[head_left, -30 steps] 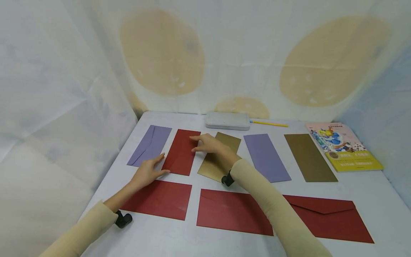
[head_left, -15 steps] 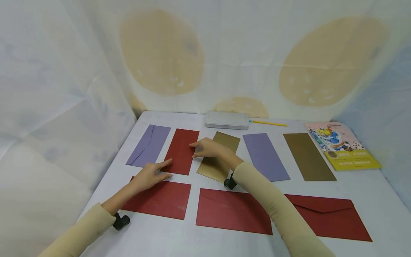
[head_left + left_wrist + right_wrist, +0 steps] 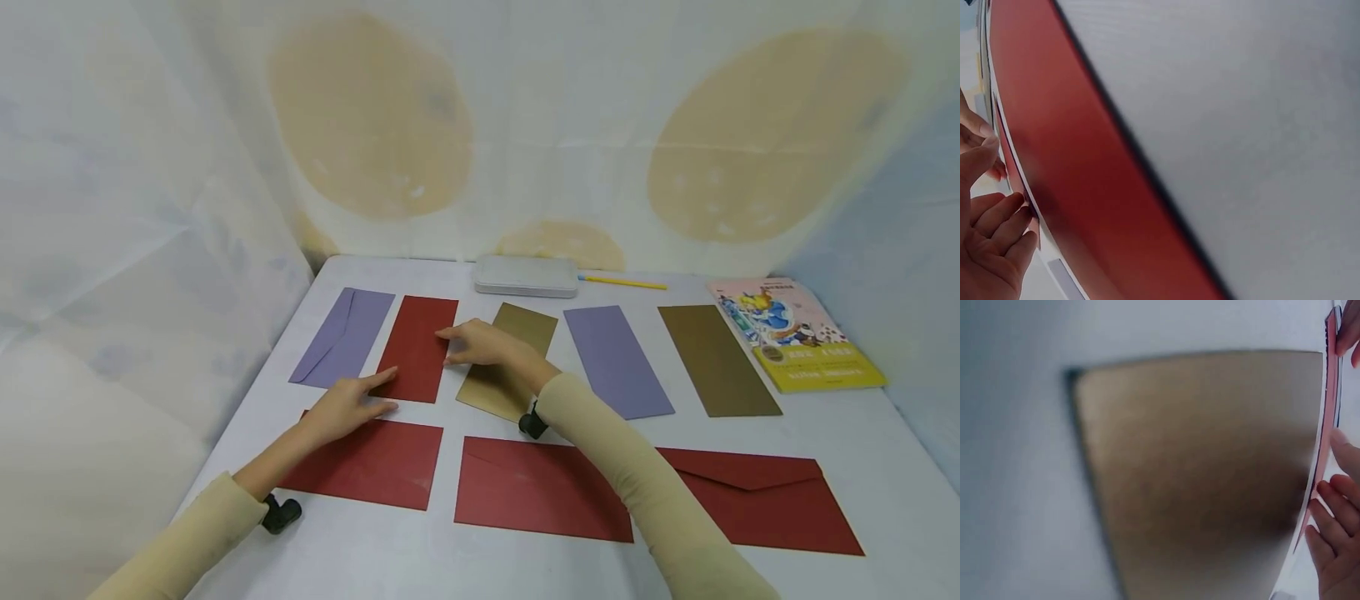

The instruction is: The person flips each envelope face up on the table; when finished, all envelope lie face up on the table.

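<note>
A red envelope lies lengthwise in the back row, between a lilac envelope and a gold envelope. At its lower left corner is my left hand, index finger extended over the paper and thumb near the bottom edge. My right hand reaches across the gold envelope, its index finger and thumb at the red envelope's right edge. Both hands have loosely extended fingers. In the right wrist view the gold envelope fills the middle, with the right hand at the right edge.
Red envelopes form a front row, one partly under the left forearm. Farther right lie another lilac envelope and a dark gold envelope. Behind are a grey case, a yellow pencil and a picture book.
The right hand has slid slightly down along the red envelope's right edge. The left hand has shifted a little rightward, its fingertip now over the envelope. The envelopes have kept their arrangement.
</note>
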The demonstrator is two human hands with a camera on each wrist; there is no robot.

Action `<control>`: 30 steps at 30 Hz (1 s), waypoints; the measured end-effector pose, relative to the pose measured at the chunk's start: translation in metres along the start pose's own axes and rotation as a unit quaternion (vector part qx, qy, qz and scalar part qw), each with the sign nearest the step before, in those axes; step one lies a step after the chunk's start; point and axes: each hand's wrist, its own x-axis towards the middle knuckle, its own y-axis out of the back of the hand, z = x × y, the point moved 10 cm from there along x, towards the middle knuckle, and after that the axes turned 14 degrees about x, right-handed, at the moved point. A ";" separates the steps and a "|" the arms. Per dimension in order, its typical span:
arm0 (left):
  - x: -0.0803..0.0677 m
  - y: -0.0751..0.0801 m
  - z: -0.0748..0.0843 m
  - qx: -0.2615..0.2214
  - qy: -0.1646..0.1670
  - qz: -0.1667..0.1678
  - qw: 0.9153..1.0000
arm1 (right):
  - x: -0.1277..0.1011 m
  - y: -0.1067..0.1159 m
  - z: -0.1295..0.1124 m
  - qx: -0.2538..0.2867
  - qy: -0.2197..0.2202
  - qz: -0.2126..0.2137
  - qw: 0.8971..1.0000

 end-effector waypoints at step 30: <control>0.038 -0.021 0.081 -0.046 -0.110 -0.006 0.993 | -0.076 0.060 0.041 0.030 -0.016 0.107 0.994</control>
